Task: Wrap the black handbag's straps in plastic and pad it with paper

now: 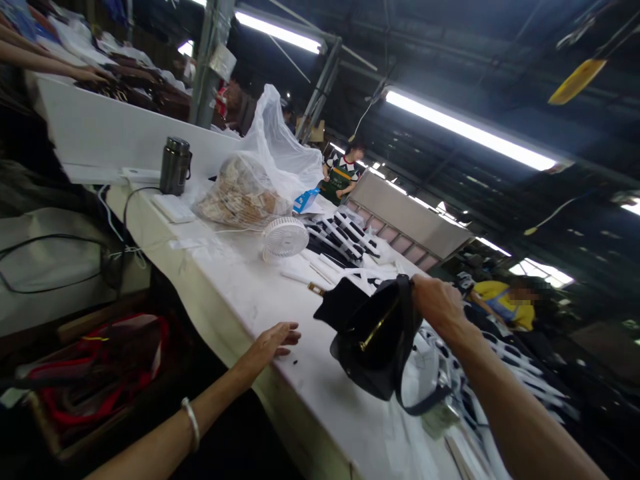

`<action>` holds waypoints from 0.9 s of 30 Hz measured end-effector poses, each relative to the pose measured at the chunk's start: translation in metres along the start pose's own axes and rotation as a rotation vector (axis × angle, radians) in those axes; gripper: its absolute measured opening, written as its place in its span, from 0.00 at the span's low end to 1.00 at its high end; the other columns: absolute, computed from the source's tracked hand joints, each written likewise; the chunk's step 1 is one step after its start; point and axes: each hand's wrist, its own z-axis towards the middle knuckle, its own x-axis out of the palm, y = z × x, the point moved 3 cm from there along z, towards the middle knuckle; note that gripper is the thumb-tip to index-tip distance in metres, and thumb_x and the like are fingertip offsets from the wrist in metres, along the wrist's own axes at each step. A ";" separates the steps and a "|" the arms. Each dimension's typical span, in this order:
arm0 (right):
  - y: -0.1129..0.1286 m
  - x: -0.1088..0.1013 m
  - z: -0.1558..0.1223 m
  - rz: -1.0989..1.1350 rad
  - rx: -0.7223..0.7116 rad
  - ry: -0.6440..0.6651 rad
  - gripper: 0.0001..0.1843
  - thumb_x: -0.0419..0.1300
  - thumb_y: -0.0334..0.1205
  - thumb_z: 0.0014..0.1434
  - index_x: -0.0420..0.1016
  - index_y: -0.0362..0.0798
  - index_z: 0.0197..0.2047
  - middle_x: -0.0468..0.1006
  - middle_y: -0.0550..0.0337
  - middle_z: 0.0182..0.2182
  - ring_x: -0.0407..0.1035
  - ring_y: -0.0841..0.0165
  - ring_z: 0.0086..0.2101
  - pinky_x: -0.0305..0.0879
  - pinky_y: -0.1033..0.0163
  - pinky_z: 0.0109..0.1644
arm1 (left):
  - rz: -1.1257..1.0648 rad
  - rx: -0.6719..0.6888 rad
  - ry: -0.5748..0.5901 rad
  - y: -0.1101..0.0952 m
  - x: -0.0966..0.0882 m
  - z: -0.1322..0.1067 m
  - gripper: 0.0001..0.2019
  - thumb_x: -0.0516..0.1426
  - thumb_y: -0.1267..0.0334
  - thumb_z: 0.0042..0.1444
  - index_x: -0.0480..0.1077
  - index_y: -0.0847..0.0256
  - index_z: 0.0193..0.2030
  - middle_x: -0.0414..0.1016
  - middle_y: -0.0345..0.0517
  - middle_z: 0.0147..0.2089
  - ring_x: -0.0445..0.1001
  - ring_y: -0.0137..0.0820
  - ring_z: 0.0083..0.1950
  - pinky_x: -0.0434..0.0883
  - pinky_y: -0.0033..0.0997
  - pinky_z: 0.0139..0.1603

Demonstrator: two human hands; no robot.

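Right hand (437,300) clamped on black handbag (373,343) top; left hand (273,341) flat, fingers apart, on white surface (240,293).

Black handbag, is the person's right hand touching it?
Touching. The head view shows the right hand closed around the top of the black handbag, lifting it off the table, with no gap between them.

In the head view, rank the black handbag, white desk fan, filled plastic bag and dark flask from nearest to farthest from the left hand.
From the left hand:
1. black handbag, just to its right, held in the right hand.
2. white desk fan, farther ahead.
3. filled plastic bag, behind the fan.
4. dark flask, far left.
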 end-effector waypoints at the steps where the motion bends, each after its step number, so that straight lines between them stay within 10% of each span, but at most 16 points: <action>1: -0.013 -0.002 0.001 0.079 0.089 0.010 0.16 0.48 0.34 0.63 0.77 0.42 0.42 0.81 0.36 0.37 0.77 0.47 0.40 0.68 0.54 0.38 | -0.015 -0.022 0.066 0.000 0.007 -0.001 0.37 0.48 0.34 0.59 0.65 0.65 0.60 0.74 0.62 0.57 0.73 0.46 0.58 0.70 0.47 0.56; 5: -0.046 0.002 0.005 0.515 0.358 0.158 0.11 0.54 0.35 0.57 0.79 0.42 0.34 0.82 0.42 0.30 0.79 0.56 0.33 0.70 0.61 0.35 | 0.083 -0.026 0.386 -0.007 0.051 -0.013 0.33 0.60 0.45 0.54 0.65 0.63 0.62 0.70 0.61 0.61 0.69 0.48 0.62 0.67 0.48 0.58; 12: -0.010 0.062 -0.016 0.904 0.464 0.503 0.06 0.56 0.31 0.56 0.75 0.43 0.35 0.81 0.53 0.22 0.77 0.65 0.24 0.73 0.67 0.27 | -0.003 -0.039 0.433 -0.012 0.109 -0.012 0.36 0.64 0.52 0.49 0.63 0.64 0.63 0.68 0.61 0.63 0.67 0.46 0.63 0.64 0.45 0.62; 19: 0.038 0.120 -0.064 1.018 0.500 0.628 0.05 0.56 0.28 0.54 0.73 0.43 0.35 0.75 0.56 0.14 0.76 0.61 0.21 0.73 0.64 0.22 | 0.151 0.010 0.154 -0.008 0.102 -0.020 0.10 0.56 0.58 0.53 0.71 0.63 0.35 0.72 0.40 0.28 0.71 0.31 0.31 0.66 0.30 0.35; 23: 0.032 0.126 -0.072 1.080 0.506 0.607 0.07 0.56 0.31 0.56 0.73 0.42 0.38 0.75 0.58 0.14 0.76 0.63 0.21 0.72 0.66 0.21 | 0.572 0.180 -0.155 -0.017 0.081 -0.033 0.05 0.57 0.62 0.54 0.68 0.59 0.36 0.69 0.37 0.29 0.69 0.30 0.30 0.64 0.29 0.34; 27: 0.033 0.129 -0.077 1.108 0.481 0.575 0.08 0.56 0.34 0.57 0.72 0.42 0.40 0.75 0.59 0.13 0.75 0.63 0.20 0.71 0.67 0.20 | 0.829 0.213 -0.211 -0.013 0.077 -0.042 0.12 0.61 0.66 0.52 0.66 0.59 0.42 0.72 0.41 0.37 0.73 0.33 0.36 0.67 0.31 0.40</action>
